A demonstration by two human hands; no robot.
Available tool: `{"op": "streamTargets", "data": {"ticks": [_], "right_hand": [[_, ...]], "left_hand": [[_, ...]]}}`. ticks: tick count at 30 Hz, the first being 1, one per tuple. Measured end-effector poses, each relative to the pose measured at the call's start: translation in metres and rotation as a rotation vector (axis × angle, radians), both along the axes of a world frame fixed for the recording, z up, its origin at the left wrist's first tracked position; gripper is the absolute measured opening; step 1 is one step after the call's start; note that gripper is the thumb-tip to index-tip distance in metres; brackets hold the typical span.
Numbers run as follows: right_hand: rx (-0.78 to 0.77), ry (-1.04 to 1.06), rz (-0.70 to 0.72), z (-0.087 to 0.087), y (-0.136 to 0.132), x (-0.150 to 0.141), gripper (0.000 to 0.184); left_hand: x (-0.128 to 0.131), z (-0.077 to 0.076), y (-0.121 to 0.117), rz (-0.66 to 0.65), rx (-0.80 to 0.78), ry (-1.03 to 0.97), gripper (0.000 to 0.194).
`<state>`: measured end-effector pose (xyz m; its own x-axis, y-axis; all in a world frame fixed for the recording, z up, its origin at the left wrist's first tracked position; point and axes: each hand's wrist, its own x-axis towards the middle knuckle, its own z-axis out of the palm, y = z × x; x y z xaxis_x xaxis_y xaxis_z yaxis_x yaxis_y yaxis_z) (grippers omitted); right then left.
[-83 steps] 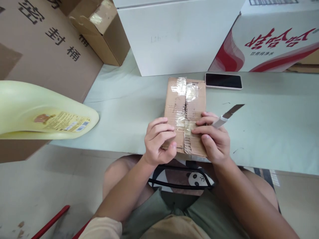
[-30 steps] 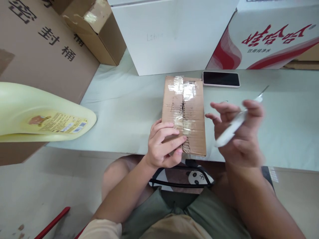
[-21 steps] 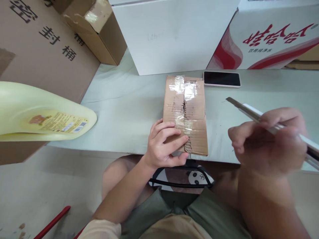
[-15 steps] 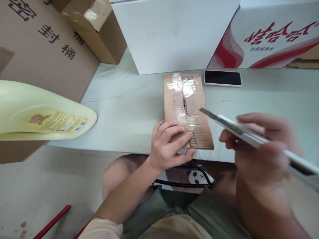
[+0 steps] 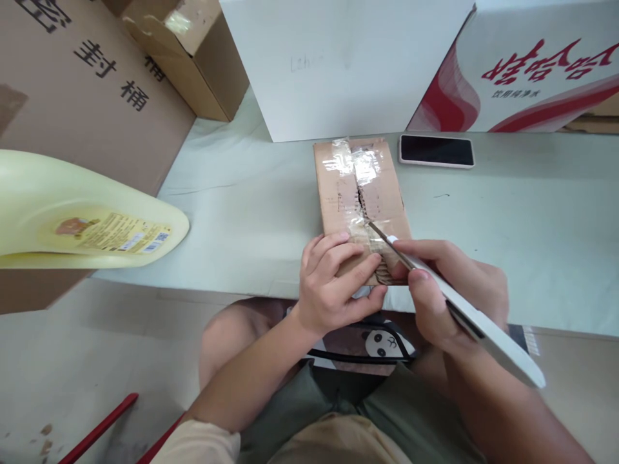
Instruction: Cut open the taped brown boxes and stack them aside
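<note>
A small brown cardboard box (image 5: pixel 334 193) lies on the pale green cloth, clear tape (image 5: pixel 368 166) shining along its top and a torn seam down the middle. My left hand (image 5: pixel 333 277) grips its near end, fingers curved over the top and thumb at the front edge. Closed around a white utility knife (image 5: pixel 464 312) is my right hand (image 5: pixel 447 283), over the box's near right corner. The knife's extended blade (image 5: pixel 382 233) slants to the left, its tip at the taped seam just beyond my left fingertips. Whether the tip has pierced the tape I cannot tell.
A phone (image 5: pixel 436 151) lies right of the box's far end. Behind stand a white box (image 5: pixel 338 77) and a red-and-white carton (image 5: pixel 522 84). On the left are a pale yellow bottle (image 5: pixel 91 219), a large carton (image 5: pixel 111 116) and a smaller brown box (image 5: pixel 213 71).
My right hand has moved left with the utility knife, bringing the blade from above the box's right side to its middle seam. My left hand stays on the box, which has tilted slightly.
</note>
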<state>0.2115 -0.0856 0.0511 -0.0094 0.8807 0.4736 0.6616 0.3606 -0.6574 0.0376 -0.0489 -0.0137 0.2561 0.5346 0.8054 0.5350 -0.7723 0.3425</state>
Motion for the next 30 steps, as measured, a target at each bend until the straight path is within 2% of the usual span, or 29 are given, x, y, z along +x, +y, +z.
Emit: {"op": "streamTargets", "data": {"ticks": [4,11,17,30], "right_hand": [[0.011,-0.014,-0.017,0.001,0.002,-0.001,0.017],[0.008,0.056,-0.011,-0.007,0.003,-0.001,0.017],[0.023,0.028,-0.021,-0.004,0.004,-0.002,0.015],[0.006,0.061,-0.032,-0.01,0.005,0.001,0.024]], "left_hand": [[0.001,0.001,0.0,-0.008,0.003,-0.006,0.029],[0.0,0.0,0.001,-0.009,0.013,-0.005,0.03],[0.0,-0.001,0.001,-0.003,0.007,-0.007,0.031],[-0.001,0.0,0.002,-0.013,0.009,-0.008,0.031]]}}
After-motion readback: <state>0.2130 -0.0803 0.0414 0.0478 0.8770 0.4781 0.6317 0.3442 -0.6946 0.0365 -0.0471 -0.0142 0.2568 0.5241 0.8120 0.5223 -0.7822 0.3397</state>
